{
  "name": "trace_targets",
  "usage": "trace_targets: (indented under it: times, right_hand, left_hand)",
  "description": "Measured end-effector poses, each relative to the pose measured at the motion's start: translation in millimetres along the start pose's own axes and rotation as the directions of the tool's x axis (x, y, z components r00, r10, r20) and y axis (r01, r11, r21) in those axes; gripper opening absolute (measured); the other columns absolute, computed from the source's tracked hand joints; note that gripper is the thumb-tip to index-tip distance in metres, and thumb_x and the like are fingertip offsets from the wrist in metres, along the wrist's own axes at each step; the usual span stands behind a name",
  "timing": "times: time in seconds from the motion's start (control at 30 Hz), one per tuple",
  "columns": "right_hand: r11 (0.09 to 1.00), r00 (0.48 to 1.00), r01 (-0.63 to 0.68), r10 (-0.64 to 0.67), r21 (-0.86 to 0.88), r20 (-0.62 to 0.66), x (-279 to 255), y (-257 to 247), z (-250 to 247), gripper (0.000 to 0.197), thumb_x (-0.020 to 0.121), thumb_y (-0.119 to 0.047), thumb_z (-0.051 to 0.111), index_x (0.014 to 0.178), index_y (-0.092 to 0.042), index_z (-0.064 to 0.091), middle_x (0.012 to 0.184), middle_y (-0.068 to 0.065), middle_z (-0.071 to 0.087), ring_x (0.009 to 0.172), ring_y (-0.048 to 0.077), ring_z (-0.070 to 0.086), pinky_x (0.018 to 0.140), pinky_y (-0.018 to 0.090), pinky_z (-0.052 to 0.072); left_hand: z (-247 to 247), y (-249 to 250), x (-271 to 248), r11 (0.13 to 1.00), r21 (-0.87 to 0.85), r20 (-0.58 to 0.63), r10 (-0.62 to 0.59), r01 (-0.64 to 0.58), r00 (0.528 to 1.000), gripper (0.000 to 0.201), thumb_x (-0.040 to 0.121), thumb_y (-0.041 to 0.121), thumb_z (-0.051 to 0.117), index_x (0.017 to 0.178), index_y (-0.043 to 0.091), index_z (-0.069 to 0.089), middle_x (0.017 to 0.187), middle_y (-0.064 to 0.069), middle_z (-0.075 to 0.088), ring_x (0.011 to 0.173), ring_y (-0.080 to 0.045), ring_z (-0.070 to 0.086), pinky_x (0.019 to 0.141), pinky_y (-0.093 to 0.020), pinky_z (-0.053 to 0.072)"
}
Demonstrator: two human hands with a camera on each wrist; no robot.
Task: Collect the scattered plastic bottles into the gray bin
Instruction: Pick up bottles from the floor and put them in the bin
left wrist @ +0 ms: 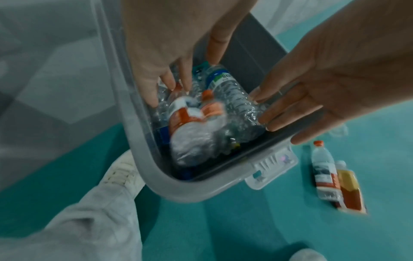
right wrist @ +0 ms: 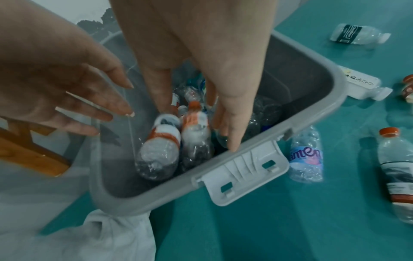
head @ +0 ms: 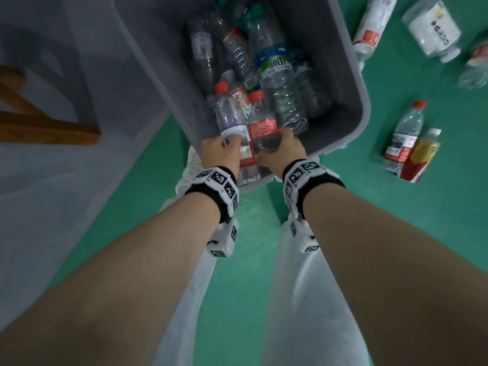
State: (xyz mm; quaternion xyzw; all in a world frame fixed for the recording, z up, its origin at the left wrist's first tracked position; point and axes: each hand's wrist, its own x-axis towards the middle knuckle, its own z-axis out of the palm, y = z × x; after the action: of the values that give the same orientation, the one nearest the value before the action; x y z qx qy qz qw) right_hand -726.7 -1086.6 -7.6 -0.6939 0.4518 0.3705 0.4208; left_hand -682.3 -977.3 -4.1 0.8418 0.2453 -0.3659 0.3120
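Note:
The gray bin (head: 361, 101) stands on the green floor, holding several clear plastic bottles. Two red-capped bottles (head: 229, 114) (head: 260, 120) lie side by side at its near end, caps pointing away from me. My left hand (head: 221, 151) and right hand (head: 280, 151) hover over their bases at the near rim. The left wrist view shows the left hand (left wrist: 170, 83) with straight fingers above the blurred bottles (left wrist: 190, 134). Seen from the right wrist, the right hand (right wrist: 201, 98) also has straight fingers pointing down, off the bottles (right wrist: 195, 134).
On the floor right of the bin lie a red-capped bottle (head: 406, 138) beside a yellow-labelled one (head: 420, 157), with more bottles (head: 433, 27) farther back. A crushed bottle (right wrist: 306, 155) lies by the bin's white latch (right wrist: 241, 171). A wooden leg (head: 47, 128) is at left.

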Motion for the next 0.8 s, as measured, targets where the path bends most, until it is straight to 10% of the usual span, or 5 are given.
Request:
trace_targets:
  times: [0.17,0.3,0.8]
  right_hand:
    - [0.990,0.995,-0.059,0.069,-0.131,0.072,-7.7,13.0,-20.0,0.047,0.089,-0.019,0.058,0.134,-0.015,0.045,0.124,0.011,0.058,0.109,0.027,0.057,0.089,0.032,0.047]
    - [0.981,0.991,-0.122,0.129,-0.149,0.041,-19.5,22.3,-40.3,0.036,0.093,-0.017,0.052,0.129,-0.014,0.053,0.122,0.013,0.061,0.104,0.026,0.058,0.081,0.025,0.041]
    - [0.990,0.990,-0.124,0.128,0.068,-0.065,13.4,89.4,-140.0,0.031,0.094,-0.019,0.048,0.118,-0.009,0.065,0.119,0.015,0.065,0.112,0.030,0.059,0.091,0.031,0.044]
  left_hand:
    - [3.1,13.9,-14.4,0.960,0.223,0.081,0.153,-0.167,0.985,0.037,0.089,0.019,0.048,0.062,-0.002,0.062,0.080,-0.019,0.061,0.094,-0.034,0.058,0.081,-0.033,0.045]
    - [9.7,37.1,-19.4,0.954,0.235,0.222,0.135,-0.188,0.966,0.034,0.090,0.016,0.046,0.058,0.004,0.049,0.061,-0.012,0.046,0.065,-0.027,0.045,0.059,-0.031,0.035]
    - [160.7,95.9,-81.7,0.983,0.160,0.375,0.027,-0.094,0.927,0.027,0.089,0.017,0.044,0.100,0.007,0.066,0.110,-0.012,0.067,0.105,-0.029,0.060,0.094,-0.037,0.048]
